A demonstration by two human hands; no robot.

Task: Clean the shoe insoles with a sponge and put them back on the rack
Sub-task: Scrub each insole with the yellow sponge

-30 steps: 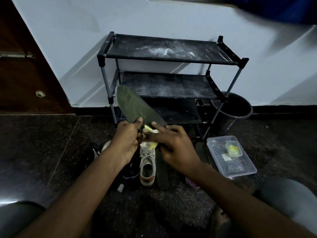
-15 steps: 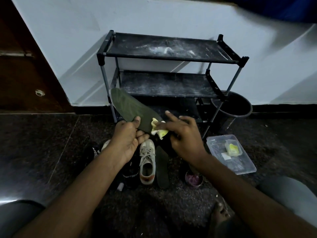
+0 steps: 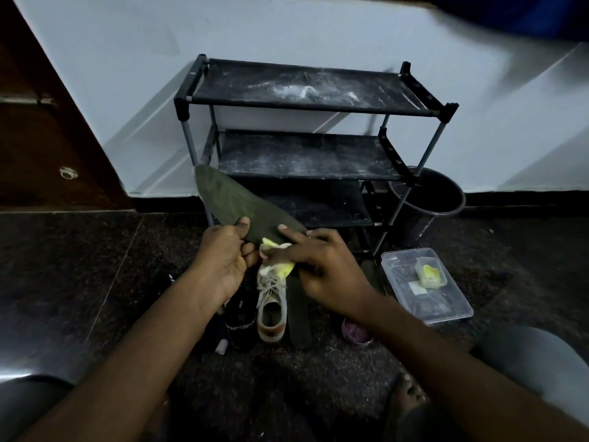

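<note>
Before the black shoe rack (image 3: pixel 302 154), just above the floor, the left hand (image 3: pixel 223 260) pinches a dark green insole (image 3: pixel 236 205) by its edge, thumb on top. The right hand (image 3: pixel 325 266) grips a yellow sponge (image 3: pixel 280 270), pressing it against the insole's near end. A second insole (image 3: pixel 298 317) lies on the floor beside a pale sneaker (image 3: pixel 271 307).

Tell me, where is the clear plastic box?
In the head view, the clear plastic box lies on the floor at right, just in front of the dark round bucket.

Matt green insole (image 3: pixel 237 204), dusty fabric-shelved rack (image 3: pixel 302 90), clear plastic box (image 3: pixel 446 309).
</note>
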